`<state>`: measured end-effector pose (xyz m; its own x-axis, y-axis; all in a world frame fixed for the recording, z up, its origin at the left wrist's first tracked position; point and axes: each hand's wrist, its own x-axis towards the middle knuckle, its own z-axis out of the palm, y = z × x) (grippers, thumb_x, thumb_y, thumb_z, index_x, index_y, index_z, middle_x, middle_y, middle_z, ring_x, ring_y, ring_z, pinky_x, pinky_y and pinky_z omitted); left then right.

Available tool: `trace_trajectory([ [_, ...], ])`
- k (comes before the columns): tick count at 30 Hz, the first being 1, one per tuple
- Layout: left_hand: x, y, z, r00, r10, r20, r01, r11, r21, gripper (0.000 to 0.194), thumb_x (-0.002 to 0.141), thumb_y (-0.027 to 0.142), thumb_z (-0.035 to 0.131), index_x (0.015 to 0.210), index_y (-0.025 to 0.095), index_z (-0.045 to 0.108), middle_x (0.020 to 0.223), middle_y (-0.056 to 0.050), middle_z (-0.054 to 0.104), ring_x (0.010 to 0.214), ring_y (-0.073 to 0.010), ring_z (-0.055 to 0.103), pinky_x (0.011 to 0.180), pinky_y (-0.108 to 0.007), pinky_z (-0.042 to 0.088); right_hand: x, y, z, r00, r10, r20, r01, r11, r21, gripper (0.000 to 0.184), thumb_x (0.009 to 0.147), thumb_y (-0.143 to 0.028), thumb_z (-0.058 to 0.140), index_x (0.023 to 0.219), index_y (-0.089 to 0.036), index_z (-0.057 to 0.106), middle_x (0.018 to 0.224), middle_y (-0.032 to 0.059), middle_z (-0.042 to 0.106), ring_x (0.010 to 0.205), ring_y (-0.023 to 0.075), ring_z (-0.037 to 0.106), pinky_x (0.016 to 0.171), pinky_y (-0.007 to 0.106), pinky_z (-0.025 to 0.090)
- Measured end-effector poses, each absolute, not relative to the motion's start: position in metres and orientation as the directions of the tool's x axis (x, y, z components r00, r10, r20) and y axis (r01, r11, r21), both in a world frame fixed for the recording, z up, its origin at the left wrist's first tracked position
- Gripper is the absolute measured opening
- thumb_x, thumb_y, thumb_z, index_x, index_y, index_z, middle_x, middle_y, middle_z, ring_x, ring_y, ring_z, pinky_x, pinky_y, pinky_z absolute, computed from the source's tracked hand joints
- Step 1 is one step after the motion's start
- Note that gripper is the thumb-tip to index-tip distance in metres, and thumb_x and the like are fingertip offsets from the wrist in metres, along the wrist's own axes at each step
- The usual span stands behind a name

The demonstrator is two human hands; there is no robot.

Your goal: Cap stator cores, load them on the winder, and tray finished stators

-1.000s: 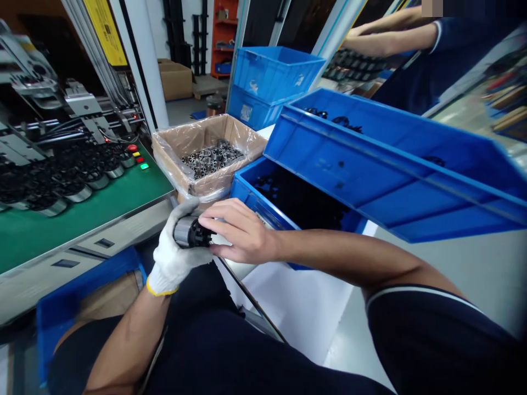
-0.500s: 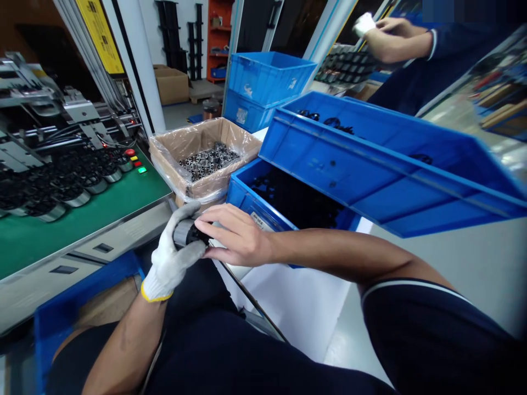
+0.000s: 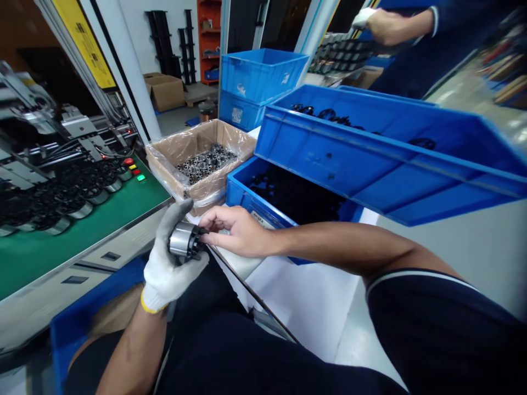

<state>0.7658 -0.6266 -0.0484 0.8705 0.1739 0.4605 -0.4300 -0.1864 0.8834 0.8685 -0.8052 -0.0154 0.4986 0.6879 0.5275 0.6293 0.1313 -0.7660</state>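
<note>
My left hand [image 3: 164,274], in a white work glove with a yellow cuff edge, is wrapped round a stator core [image 3: 180,240]. The core is a shiny steel ring with a toothed black plastic insulator [image 3: 196,241] on its right-hand end. My bare right hand [image 3: 242,236] pinches the edge of that black insulator between thumb and fingers. Its fingertips partly cover the plastic, so how firmly the insulator is seated cannot be seen. Both hands are in front of my body, near the edge of a white-covered table [image 3: 304,296].
A plastic-lined carton [image 3: 164,164] holds steel cores. Right of it, a blue crate [image 3: 239,186] holds black parts beneath another tilted blue crate [image 3: 349,159]. On the left, a green bench [image 3: 123,214] carries rows of cores beside machinery. A co-worker's arm [image 3: 399,27] shows at upper right.
The right fingers have drawn back slightly from over the core to its right edge. The left glove has opened somewhat and turned, showing more of the steel ring. The view has shifted a little.
</note>
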Motion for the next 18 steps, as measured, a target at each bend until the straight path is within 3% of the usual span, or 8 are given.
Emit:
trace_trajectory([
  [2, 0.765, -0.627, -0.047, 0.916, 0.127, 0.381, -0.355, -0.189, 0.915, 0.095, 0.076, 0.022, 0.083, 0.160, 0.035, 0.041, 0.160, -0.008, 0.051, 0.141, -0.0299, 0.057, 0.115, -0.041, 0.053, 0.870, -0.807, -0.017, 0.454, 0.657, 0.602, 0.760, 0.067, -0.647, 0.011, 0.098, -0.024, 0.066, 0.099, -0.013, 0.066, 0.084, 0.0038, 0.073, 0.073, 0.0104, 0.069, 0.069, 0.020, 0.057],
  [4, 0.765, -0.627, -0.044, 0.960, 0.112, 0.258, -0.230, -0.216, 0.949, 0.097, 0.074, 0.022, 0.083, 0.160, 0.033, 0.042, 0.152, -0.007, 0.060, 0.135, -0.0302, 0.062, 0.113, -0.041, 0.055, 0.874, -0.809, -0.018, 0.280, 0.612, 0.740, 0.935, 0.001, -0.355, 0.008, 0.099, -0.019, 0.062, 0.101, -0.013, 0.067, 0.087, 0.0060, 0.074, 0.078, 0.0125, 0.070, 0.073, 0.023, 0.058],
  [6, 0.765, -0.626, -0.040, 0.974, 0.151, 0.166, -0.123, -0.259, 0.958, 0.088, 0.072, 0.026, 0.084, 0.154, 0.028, 0.052, 0.140, -0.007, 0.068, 0.128, -0.0324, 0.067, 0.111, -0.043, 0.056, 0.878, -0.811, -0.017, 0.047, 0.613, 0.789, 0.999, -0.030, -0.036, 0.009, 0.101, -0.018, 0.061, 0.104, -0.014, 0.068, 0.090, 0.0076, 0.074, 0.083, 0.0150, 0.071, 0.076, 0.026, 0.059],
  [8, 0.765, -0.627, -0.040, 0.966, 0.205, 0.160, -0.097, -0.284, 0.954, 0.078, 0.073, 0.032, 0.085, 0.146, 0.025, 0.061, 0.134, -0.007, 0.071, 0.124, -0.0333, 0.068, 0.111, -0.045, 0.056, 0.880, -0.811, -0.014, -0.053, 0.619, 0.784, 0.994, -0.042, 0.100, 0.008, 0.101, -0.018, 0.062, 0.105, -0.014, 0.068, 0.092, 0.0076, 0.074, 0.085, 0.0155, 0.071, 0.077, 0.027, 0.059],
  [14, 0.767, -0.629, -0.059, 0.907, 0.202, 0.370, -0.346, -0.144, 0.927, 0.067, 0.087, 0.037, 0.077, 0.150, 0.025, 0.057, 0.141, -0.010, 0.067, 0.128, -0.0291, 0.066, 0.112, -0.039, 0.055, 0.876, -0.810, -0.008, 0.065, 0.537, 0.841, 0.994, 0.040, -0.102, 0.016, 0.100, -0.028, 0.070, 0.101, -0.012, 0.067, 0.092, 0.0087, 0.073, 0.087, 0.0144, 0.071, 0.079, 0.025, 0.060],
  [18, 0.765, -0.630, -0.070, 0.914, 0.181, 0.362, -0.354, -0.073, 0.932, 0.067, 0.089, 0.033, 0.075, 0.152, 0.028, 0.053, 0.144, -0.009, 0.065, 0.131, -0.0273, 0.064, 0.114, -0.039, 0.053, 0.874, -0.809, -0.011, 0.094, 0.521, 0.849, 0.986, 0.072, -0.153, 0.014, 0.100, -0.024, 0.069, 0.092, -0.013, 0.067, 0.083, 0.0056, 0.071, 0.078, 0.0127, 0.069, 0.073, 0.023, 0.058],
])
